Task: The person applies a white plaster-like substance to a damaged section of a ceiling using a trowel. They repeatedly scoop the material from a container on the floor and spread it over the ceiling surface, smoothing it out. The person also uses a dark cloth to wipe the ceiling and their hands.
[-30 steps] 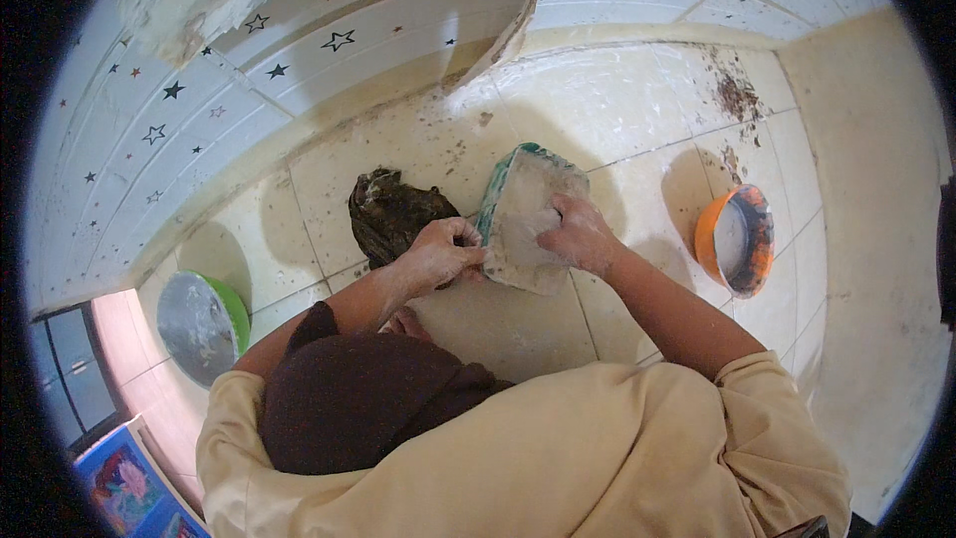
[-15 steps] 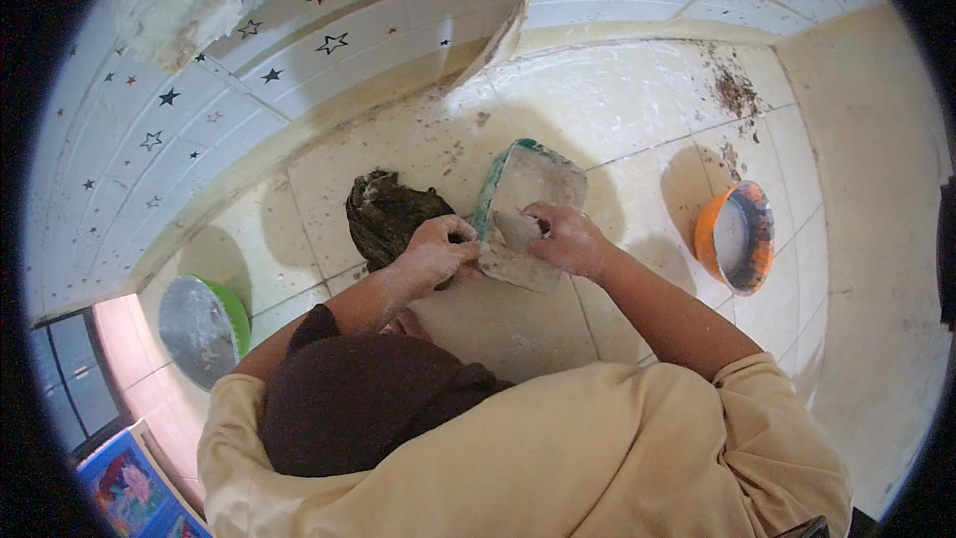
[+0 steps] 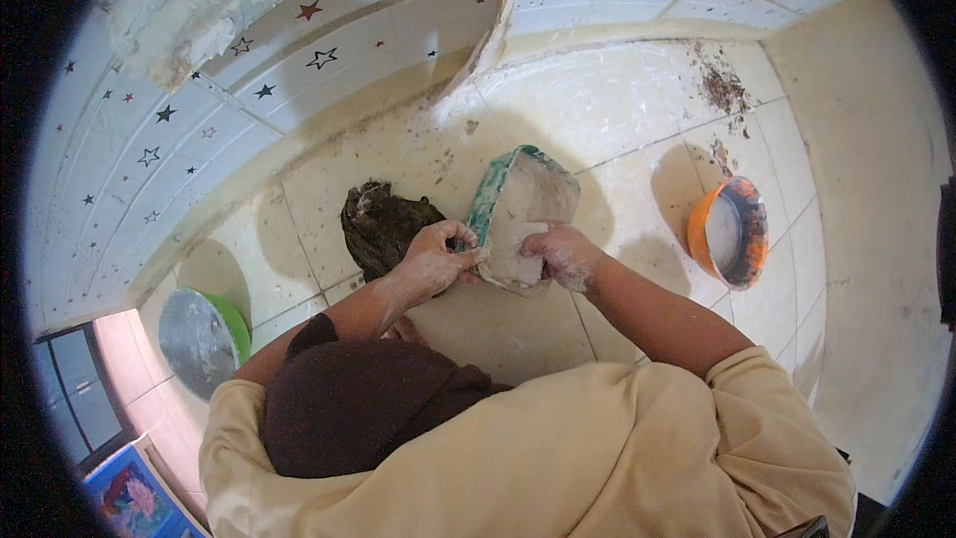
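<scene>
A green rectangular tub (image 3: 486, 197) coated with pale plaster sits on the floor in front of me, tilted a little. Wet greyish plaster (image 3: 538, 189) fills its inside. My left hand (image 3: 438, 259) pinches the tub's near left rim, thumb and fingers closed on it. Inside the tub's near part, my right hand (image 3: 566, 257) is closed round a flat plaster-covered scraper (image 3: 513, 257), whose handle my fingers hide. Both hands are dusted white. A dark crumpled cloth or bag (image 3: 383, 229) lies just left of the tub, beside my left forearm.
An orange bowl (image 3: 704, 229) with pale liquid or paste stands at the right. A green basin (image 3: 237, 327) is at the left. Dark debris (image 3: 725, 92) lies near the far wall. Star-patterned panelling (image 3: 329, 30) with a ragged broken edge rises ahead; a plain wall (image 3: 866, 239) stands right.
My right hand with the scraper has moved slightly nearer me, down into the tub's near end. My left hand stays at the rim. The whole view has shifted slightly.
</scene>
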{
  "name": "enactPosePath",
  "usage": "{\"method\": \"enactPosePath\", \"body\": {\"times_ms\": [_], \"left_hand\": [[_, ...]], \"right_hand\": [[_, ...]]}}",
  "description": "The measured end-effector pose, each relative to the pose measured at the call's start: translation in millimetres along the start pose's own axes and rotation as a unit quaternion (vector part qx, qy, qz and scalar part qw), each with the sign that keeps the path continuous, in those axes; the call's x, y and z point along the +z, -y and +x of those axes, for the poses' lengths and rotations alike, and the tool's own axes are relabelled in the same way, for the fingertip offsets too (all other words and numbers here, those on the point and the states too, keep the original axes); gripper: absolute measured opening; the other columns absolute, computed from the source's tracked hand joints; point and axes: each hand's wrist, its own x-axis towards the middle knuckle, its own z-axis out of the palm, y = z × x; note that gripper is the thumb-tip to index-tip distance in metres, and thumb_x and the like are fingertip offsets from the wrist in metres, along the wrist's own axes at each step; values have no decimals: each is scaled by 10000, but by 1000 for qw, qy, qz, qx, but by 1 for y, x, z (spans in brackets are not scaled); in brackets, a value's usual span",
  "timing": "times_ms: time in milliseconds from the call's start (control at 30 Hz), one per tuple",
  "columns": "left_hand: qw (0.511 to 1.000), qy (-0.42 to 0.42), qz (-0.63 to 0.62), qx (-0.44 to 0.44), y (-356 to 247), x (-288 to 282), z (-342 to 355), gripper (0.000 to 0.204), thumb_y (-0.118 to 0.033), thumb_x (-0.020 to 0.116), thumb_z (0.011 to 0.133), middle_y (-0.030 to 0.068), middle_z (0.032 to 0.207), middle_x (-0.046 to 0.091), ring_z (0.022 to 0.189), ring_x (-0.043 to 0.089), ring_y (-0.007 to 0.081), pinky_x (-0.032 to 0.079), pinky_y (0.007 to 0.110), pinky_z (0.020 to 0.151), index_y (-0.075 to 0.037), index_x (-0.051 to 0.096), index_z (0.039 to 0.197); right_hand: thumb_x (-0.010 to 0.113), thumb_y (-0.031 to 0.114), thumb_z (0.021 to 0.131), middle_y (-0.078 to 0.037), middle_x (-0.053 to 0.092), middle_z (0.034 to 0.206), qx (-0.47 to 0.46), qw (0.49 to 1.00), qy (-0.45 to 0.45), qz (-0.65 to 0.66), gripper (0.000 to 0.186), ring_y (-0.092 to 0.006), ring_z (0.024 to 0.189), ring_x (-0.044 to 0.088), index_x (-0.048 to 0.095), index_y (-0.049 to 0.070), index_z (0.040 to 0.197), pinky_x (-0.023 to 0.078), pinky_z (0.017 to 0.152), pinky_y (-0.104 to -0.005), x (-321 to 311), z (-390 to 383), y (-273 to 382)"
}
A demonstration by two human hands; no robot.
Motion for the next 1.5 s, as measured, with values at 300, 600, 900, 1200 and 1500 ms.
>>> {"method": "enactPosePath", "body": {"times_ms": [300,600,900,1200,1500], "left_hand": [[1000,21,4,2,-1,-4,0,164,-93,660,845,88,880,631,760,631,155,567,283,655,-24,552,948],[998,-11,40,53,10,-7,7,201,-115,666,843,92,823,609,705,633,163,545,291,614,23,552,935],[997,-41,38,-44,17,-27,15,145,-68,557,890,119,936,584,809,624,208,578,333,708,30,537,995],[967,11,254,-18,-27,-34,-4,316,-136,565,886,123,970,614,795,620,187,537,326,692,28,536,1154],[954,61,93,280,-184,-76,-127,320,-201,562,922,73,1048,604,825,618,169,532,320,738,-7,514,1172]], "right_hand": [[511,64,774,-194,587,1096,68,963,20,260,490,-368,962,606,437,-31,1249,520,684,-510,-16,-3,-2],[499,115,742,-194,550,1204,25,951,95,295,587,-335,1023,599,392,-30,1301,515,792,-438,-39,-17,1],[513,86,652,-216,491,1285,-24,899,184,396,726,-332,1076,577,336,-36,1346,517,863,-454,-66,-38,7],[557,95,630,-209,483,1297,-42,876,273,396,748,-344,1158,516,354,-37,1338,426,989,-450,-59,-35,6],[565,149,625,-196,485,1308,-79,892,333,294,797,-341,1163,518,324,-17,1366,438,990,-405,-72,-44,27]]}}
